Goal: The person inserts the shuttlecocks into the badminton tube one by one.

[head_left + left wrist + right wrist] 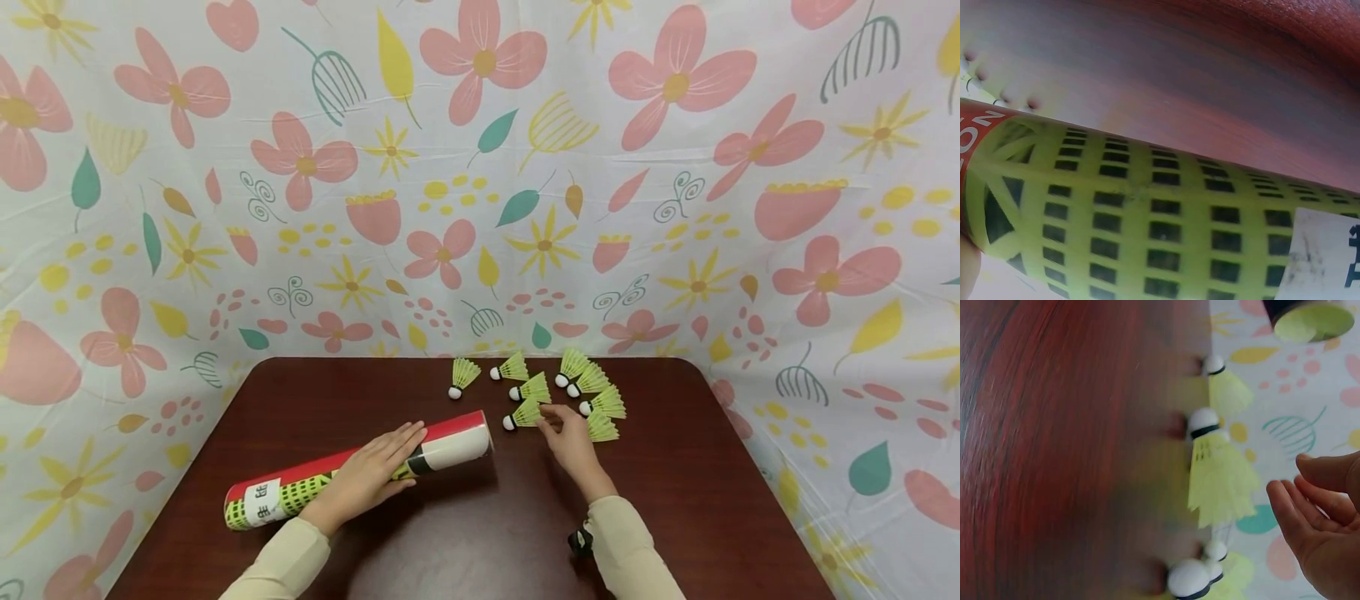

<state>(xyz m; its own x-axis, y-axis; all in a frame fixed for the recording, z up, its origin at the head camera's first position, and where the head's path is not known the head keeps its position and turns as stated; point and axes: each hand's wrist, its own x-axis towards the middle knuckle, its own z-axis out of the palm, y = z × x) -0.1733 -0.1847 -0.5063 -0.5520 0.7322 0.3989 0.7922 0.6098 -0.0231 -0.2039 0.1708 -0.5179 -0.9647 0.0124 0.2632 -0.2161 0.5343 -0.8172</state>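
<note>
My left hand point(372, 471) lies over a shuttlecock tube point(450, 442), fingers across its top and thumb along its near side. Red, white and yellow-green, the tube lies slanted on the table, its right end raised in the head view. Its green, dark-checked wall point(1141, 212) fills much of the left wrist view. My right hand point(572, 442) hovers by a yellow shuttlecock point(522, 414) with a white cork, fingertips close to its skirt. Thumb and fingers of that right hand point(1325, 515) stand apart in the right wrist view, nothing between them.
Several more yellow shuttlecocks lie toward the table's back edge, among them one at the left point(462, 378) and one at the right point(604, 403). The dark brown table point(480, 533) meets a flower-patterned cloth point(480, 208) behind. A small black object point(580, 542) shows beside the right sleeve.
</note>
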